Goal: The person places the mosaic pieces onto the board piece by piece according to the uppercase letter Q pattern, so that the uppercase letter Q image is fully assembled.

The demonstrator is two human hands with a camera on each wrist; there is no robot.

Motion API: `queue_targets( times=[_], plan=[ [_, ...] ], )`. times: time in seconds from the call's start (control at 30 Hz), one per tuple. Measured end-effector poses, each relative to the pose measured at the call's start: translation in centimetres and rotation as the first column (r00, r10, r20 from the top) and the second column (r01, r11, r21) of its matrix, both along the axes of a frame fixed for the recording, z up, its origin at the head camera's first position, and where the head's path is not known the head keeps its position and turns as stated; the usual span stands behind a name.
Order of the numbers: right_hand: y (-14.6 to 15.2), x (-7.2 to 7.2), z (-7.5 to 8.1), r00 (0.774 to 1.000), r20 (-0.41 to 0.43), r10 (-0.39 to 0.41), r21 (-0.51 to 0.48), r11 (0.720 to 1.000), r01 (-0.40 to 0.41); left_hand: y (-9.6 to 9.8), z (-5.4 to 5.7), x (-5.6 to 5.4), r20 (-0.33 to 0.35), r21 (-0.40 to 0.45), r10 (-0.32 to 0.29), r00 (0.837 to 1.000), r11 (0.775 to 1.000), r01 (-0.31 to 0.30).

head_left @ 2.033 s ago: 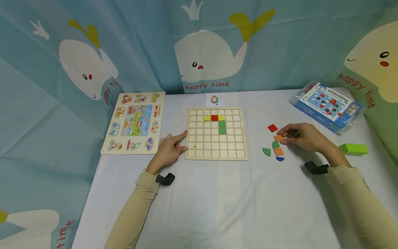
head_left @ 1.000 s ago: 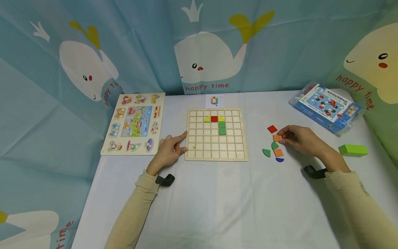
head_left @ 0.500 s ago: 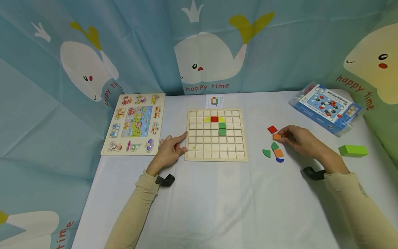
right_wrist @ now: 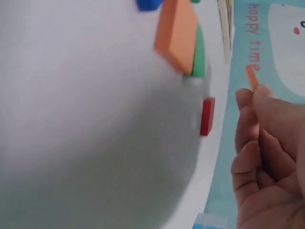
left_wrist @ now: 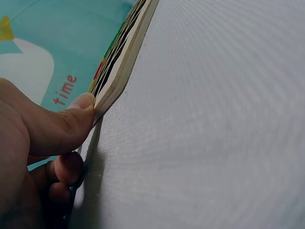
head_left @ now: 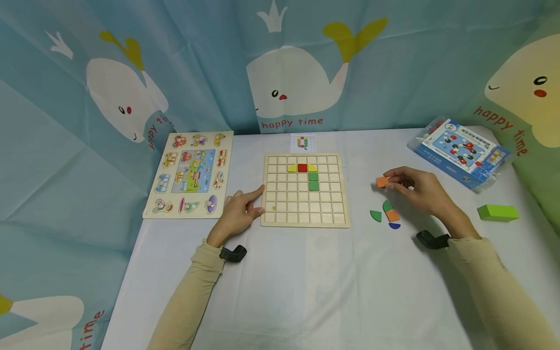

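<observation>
Resting left of the frame's centre, your left hand (head_left: 238, 211), index finger and thumb spread, touches the grid board (head_left: 305, 225) mid-frame; right of centre, your right hand (head_left: 420, 190) pinches an orange square (head_left: 382, 182) above the worktop (head_left: 297, 282).

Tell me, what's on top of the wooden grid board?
The grid board carries two yellow pieces, a red square and two green squares. Whatever lies beneath these pieces is covered.
</observation>
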State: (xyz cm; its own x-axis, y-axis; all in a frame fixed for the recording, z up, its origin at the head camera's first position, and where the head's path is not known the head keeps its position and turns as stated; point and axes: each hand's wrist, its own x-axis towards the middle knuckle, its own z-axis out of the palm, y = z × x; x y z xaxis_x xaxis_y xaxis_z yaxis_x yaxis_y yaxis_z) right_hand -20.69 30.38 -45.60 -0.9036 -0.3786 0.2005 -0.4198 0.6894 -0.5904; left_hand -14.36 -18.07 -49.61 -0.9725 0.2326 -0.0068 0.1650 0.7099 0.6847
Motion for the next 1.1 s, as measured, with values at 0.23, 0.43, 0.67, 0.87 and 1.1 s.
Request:
queue_targets(
  times=[0.23,0.43,0.67,0.87,1.1],
  plan=[
    [-2.7,-0.7,0.1,0.998,0.047,-0.035,-0.1,0.994,0.04,-0.1,-0.1,0.0,-0.012,-0.004,0.0,1.0,1.0,0.0],
    [-5.3,-1.6,0.1,1.0,0.023,-0.019,-0.118,0.993,0.021,-0.1,-0.2,0.0,-0.012,-0.003,0.0,1.0,1.0,0.0],
    [-8.2,-2.6,0.3,0.998,-0.022,0.056,-0.158,0.986,-0.059,0.0,-0.1,-0.2,-0.005,-0.009,-0.001,1.0,1.0,0.001],
    [-10.1,-3.5,0.1,0.996,-0.032,0.08,-0.18,0.98,-0.085,0.1,0.2,-0.1,-0.004,0.009,-0.009,1.0,1.0,0.009],
    [-12.1,-4.0,0.1,0.994,0.02,0.107,-0.199,0.975,-0.101,0.0,0.1,0.0,-0.005,0.0,0.0,1.0,1.0,0.0]
  ],
)
